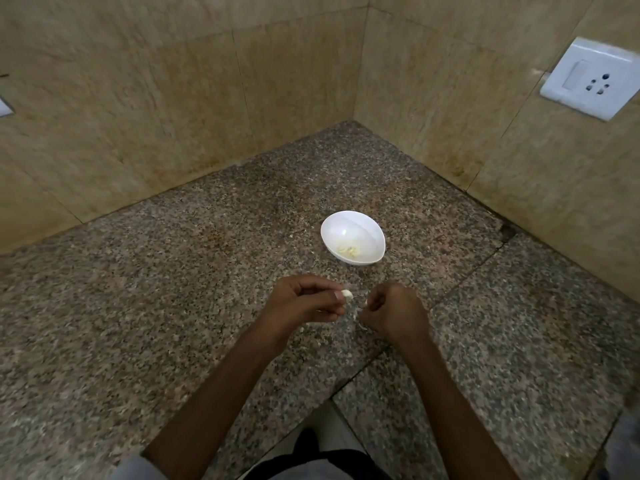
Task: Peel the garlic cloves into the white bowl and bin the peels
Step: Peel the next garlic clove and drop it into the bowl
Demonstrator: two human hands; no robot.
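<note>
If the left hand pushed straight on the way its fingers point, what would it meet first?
Probably the right hand: the left hand, pinching the garlic clove, points right across a small gap towards it, though depth is unclear.

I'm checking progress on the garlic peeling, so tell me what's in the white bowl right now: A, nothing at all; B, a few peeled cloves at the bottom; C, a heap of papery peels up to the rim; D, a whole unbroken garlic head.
B: a few pale peeled cloves lie at the bottom of the white bowl, which is otherwise bare.
</note>
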